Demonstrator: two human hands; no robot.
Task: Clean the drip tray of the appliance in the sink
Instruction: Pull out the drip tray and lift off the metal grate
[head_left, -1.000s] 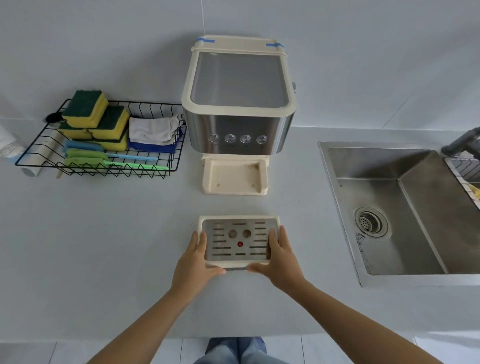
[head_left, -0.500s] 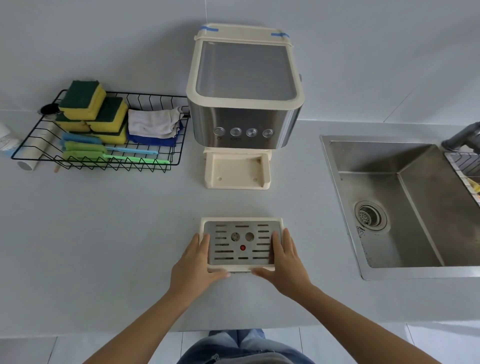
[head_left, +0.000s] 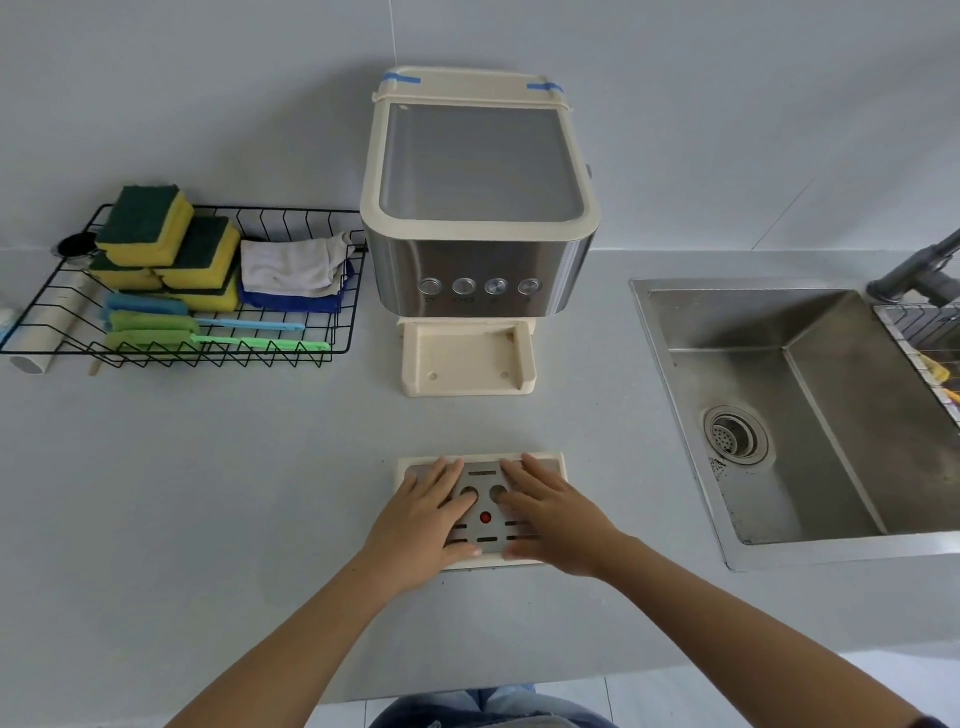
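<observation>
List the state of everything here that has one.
drip tray: out of the appliance, flat on the counter
appliance: lid shut and taped, tray bay empty
left hand: flat on the tray's grate
right hand: flat on the grate
faucet: no water running

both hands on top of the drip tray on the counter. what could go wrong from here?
1. Left hand and right hand lie flat over the grate of the drip tray, not round its sides; a lift from there may slip or raise only the grate.
2. The sink is off to the right, apart from the tray; any liquid inside, hidden from view, could spill on the counter if it tilts.
</observation>
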